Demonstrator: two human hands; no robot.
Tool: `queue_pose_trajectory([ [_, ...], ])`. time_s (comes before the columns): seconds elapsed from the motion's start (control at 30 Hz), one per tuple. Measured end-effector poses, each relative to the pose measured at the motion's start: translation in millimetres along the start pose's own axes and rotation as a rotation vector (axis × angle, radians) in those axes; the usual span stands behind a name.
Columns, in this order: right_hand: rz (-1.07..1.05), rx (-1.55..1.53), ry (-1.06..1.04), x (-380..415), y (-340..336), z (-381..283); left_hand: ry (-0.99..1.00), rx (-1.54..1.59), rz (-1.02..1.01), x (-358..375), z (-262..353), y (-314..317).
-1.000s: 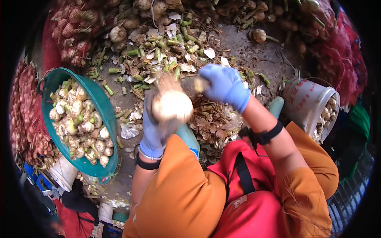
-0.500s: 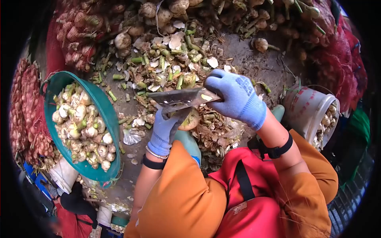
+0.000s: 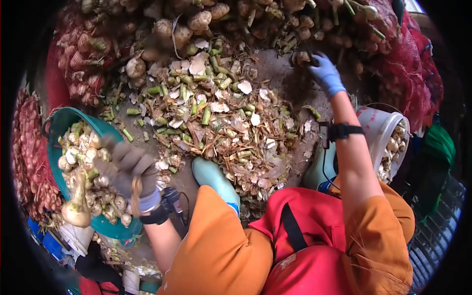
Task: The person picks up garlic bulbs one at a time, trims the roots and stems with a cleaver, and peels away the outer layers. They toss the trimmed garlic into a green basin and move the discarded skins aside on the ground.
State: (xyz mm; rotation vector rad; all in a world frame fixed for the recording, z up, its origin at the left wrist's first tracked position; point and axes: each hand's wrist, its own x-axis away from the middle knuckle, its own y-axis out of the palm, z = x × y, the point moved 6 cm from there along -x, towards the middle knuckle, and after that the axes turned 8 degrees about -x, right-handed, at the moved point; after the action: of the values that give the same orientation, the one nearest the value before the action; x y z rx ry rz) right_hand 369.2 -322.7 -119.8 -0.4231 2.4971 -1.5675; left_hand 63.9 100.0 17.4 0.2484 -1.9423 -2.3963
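My left hand (image 3: 132, 172), in a dirty grey-palmed glove and blurred by motion, is over the green basin (image 3: 105, 129) with its fingers apart. Just off its fingertips a large garlic bulb (image 3: 76, 211) with a short stem overlaps the basin's near rim. Trimmed garlic bulbs fill much of that basin. My right hand (image 3: 326, 74), in a blue glove, reaches out to the foot of the garlic heap. Its fingers are curled round the knife, whose dark blade (image 3: 294, 81) extends over the floor beside a loose garlic bulb (image 3: 302, 59).
Cut stems and peelings (image 3: 231, 132) lie piled between my boots (image 3: 215, 181). Untrimmed garlic (image 3: 236, 19) is heaped along the far side. A tipped white bucket (image 3: 376, 135) of bulbs lies at right, and red mesh sacks (image 3: 34, 147) stand at left. Another person's red clothing (image 3: 93, 286) shows at lower left.
My hands have moved apart from the bulb and knife in front of me. The left went left over the basin and let go of its garlic bulb; the right stretched forward to the heap.
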Motion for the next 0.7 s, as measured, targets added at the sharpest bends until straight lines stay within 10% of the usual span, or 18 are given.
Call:
queue_pose_trajectory([
  [0.13, -0.266, -0.946, 0.370, 17.3, 37.2, -61.6, -0.203, -0.369, 0.305, 1.9, -75.6, -52.2],
  [0.33, -0.751, -1.406, 0.452, 127.7, 44.1, -250.7, -0.362, -1.077, 0.577, 6.6, -127.0, -58.3],
  [0.4, -0.629, -1.231, 0.363, 121.9, 18.1, -263.0, -0.343, -1.040, 0.558, 4.4, -116.5, -46.1],
  [0.47, -0.277, -0.564, -0.319, 107.5, -6.6, -267.1, -0.259, -1.283, 0.559, 5.3, -102.9, -40.9],
  [0.7, -0.513, -0.357, -0.525, 122.7, -11.1, -298.8, -0.083, -2.228, -0.087, 24.5, -103.3, -26.8],
])
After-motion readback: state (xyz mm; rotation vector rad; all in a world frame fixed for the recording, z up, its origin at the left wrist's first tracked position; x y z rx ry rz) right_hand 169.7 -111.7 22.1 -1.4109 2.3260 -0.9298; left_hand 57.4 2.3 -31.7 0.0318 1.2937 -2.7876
